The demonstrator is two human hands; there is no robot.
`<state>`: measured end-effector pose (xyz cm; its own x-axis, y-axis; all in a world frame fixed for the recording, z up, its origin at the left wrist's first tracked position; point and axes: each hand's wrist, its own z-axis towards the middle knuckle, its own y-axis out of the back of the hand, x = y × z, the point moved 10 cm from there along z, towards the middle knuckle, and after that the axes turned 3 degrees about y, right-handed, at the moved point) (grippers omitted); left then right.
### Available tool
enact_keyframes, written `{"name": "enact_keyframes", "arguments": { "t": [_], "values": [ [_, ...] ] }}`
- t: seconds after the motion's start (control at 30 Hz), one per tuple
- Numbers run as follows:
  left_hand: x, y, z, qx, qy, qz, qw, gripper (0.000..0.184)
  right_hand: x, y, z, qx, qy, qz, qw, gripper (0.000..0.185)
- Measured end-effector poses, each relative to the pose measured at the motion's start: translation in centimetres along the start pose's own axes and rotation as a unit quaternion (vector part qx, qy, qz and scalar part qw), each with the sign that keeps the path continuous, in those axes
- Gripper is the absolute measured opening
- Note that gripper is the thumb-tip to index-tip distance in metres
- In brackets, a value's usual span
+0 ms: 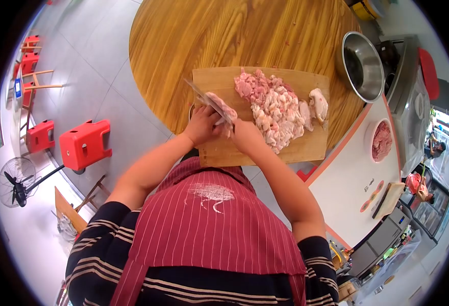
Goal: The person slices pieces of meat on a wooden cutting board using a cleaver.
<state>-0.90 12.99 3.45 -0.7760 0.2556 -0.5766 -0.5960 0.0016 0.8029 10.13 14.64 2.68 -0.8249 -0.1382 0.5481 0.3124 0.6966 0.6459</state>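
Right grip (246, 136) on knife (215, 106); meat strip (225, 106) beside it, near left grip (203, 125).

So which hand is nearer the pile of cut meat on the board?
The right hand. It grips the knife just left of the pile of cut meat, while the left hand is farther off, by the cutting board's left edge.

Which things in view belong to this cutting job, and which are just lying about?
In the job: knife, meat at the blade, chopped meat, cutting board, round table; perhaps the steel bowl.
Lying about, seemingly: nearest red stool, black fan.
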Motion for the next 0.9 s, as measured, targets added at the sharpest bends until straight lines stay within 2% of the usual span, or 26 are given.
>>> {"name": "enact_keyframes", "arguments": {
  "t": [0.03, 0.17, 0.23, 0.33, 0.47, 0.53, 0.6, 0.7, 0.8, 0.9],
  "values": [
    [0.6, -0.3, 0.1, 0.008, 0.035, 0.006, 0.999, 0.036, -0.8, -0.2, -0.7, -0.002, -0.005, 0.018, 1.0, 0.022],
    [1.3, -1.2, -0.5, 0.028, 0.081, -0.019, 0.996, 0.035, -4.8, -1.6, -6.0, 0.034, -0.054, 0.007, 0.998, 0.024],
    [0.0, -0.8, -0.3, 0.007, 0.026, -0.009, 1.0, 0.034, -4.6, -1.7, -5.6, 0.042, -0.073, 0.011, 0.996, 0.027],
    [0.0, -0.1, 0.1, -0.019, 0.018, 0.008, 1.0, 0.031, -0.4, -1.3, 0.5, 0.024, -0.04, -0.011, 0.999, 0.026],
    [-0.4, 0.3, 0.2, -0.025, 0.007, 0.02, 0.999, 0.03, 0.5, -0.4, 1.8, 0.017, -0.005, 0.007, 1.0, 0.024],
    [0.7, -0.1, -0.2, -0.047, 0.055, 0.023, 0.997, 0.027, -2.0, -1.6, -0.5, 0.0, 0.001, -0.018, 1.0, 0.023],
    [1.0, -0.3, -0.1, -0.038, 0.063, 0.018, 0.997, 0.025, -4.1, -0.9, -5.1, 0.004, -0.025, 0.028, 0.999, 0.026],
    [0.7, -0.5, 0.2, -0.025, 0.06, 0.003, 0.998, 0.022, -4.6, -1.1, -6.5, 0.028, -0.038, -0.006, 0.999, 0.026],
    [-1.8, 0.5, 0.2, -0.036, -0.007, -0.023, 0.999, 0.022, -1.3, -1.8, 1.5, 0.018, -0.018, -0.01, 1.0, 0.024],
    [-1.4, -0.4, -0.1, -0.043, 0.01, 0.0, 0.999, 0.026, 1.7, -1.2, 5.2, -0.012, 0.006, -0.002, 1.0, 0.021]
  ]
}}
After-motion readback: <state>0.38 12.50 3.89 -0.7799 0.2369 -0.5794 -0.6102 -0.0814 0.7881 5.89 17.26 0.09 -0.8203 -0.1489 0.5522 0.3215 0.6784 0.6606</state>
